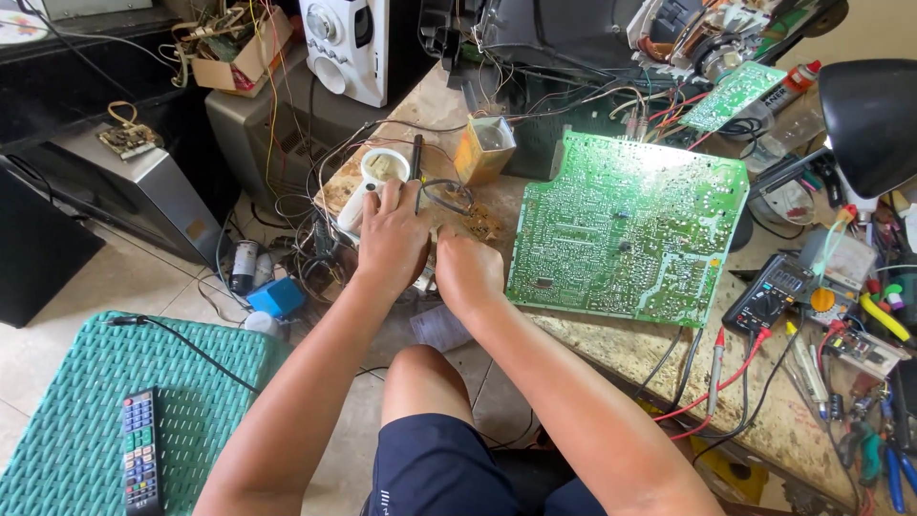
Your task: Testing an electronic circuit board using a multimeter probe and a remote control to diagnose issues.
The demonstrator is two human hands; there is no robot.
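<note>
Right of the two hands, left (pixel 393 241) and right (pixel 468 270), both curled over something small (hidden), a large green circuit board (pixel 630 225) lies solder-side up on the cluttered surface (pixel 611 339), traces exposed.

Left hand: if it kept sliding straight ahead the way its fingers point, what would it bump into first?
The left hand points away from the person, toward the white round tub just beyond its fingertips. That tub would likely be met first; the fingers may already touch it, though depth is hard to judge from above.

Open yellow carton (pixel 482 148) beside green board; cardboard box (pixel 234 53) top left; multimeter screen (pixel 785 281).
</note>
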